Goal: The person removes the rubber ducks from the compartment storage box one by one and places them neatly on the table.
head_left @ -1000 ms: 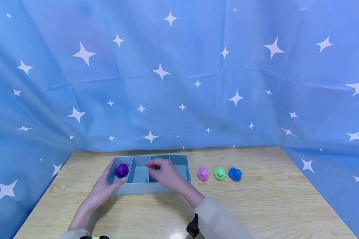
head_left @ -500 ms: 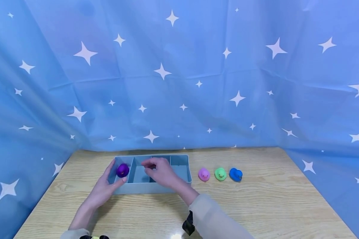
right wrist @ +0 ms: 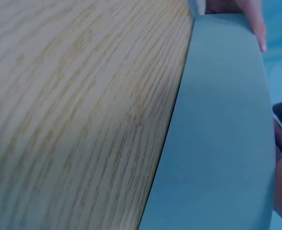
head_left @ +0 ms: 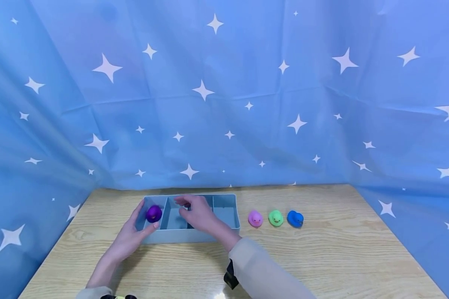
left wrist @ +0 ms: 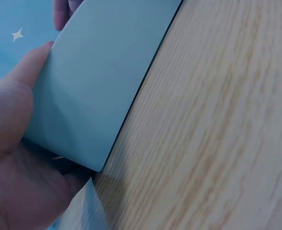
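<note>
toward nine o'clock the right hand [head_left: 197, 214] has edged over the tray [head_left: 183, 236], grip parted, nothing visible inside; left hand [head_left: 129, 237] holds its nine-o'clock end, likely steadying it.

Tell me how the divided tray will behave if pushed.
The divided tray will probably slide rather than tip, lying long and low on the table. Its straight, unbent walls suggest stiffness. The purple duck might shift within its roomy compartment.

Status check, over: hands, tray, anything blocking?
Left hand holds left end of tray; right hand over its middle, no grasped object visible. Purple duck in leftmost compartment; pink, green and blue ducks on table, right of tray. Right forearm crosses tray front.
</note>
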Motion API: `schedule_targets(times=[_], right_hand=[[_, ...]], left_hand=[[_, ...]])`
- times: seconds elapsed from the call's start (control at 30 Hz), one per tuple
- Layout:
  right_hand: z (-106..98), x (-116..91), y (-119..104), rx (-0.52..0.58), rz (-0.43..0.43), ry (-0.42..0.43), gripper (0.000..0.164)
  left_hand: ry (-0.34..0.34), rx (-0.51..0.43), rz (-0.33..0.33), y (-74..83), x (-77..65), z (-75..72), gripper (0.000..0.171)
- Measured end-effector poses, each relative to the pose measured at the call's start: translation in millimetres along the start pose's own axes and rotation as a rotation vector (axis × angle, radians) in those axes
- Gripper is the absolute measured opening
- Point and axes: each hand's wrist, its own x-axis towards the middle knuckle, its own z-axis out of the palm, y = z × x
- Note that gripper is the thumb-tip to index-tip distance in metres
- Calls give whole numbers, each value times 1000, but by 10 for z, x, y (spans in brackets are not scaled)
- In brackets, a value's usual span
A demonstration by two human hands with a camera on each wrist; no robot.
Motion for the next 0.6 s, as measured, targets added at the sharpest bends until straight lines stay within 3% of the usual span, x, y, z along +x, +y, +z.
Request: schedule_targets(times=[0.2, 0.6], right_hand=[[63, 88, 28, -76, -31, -8, 35], [67, 115, 18, -58, 0, -27, 29]], left_hand=[[-1, -2, 1, -4, 14, 1, 105], [-12, -11, 3, -5, 11, -2, 106]])
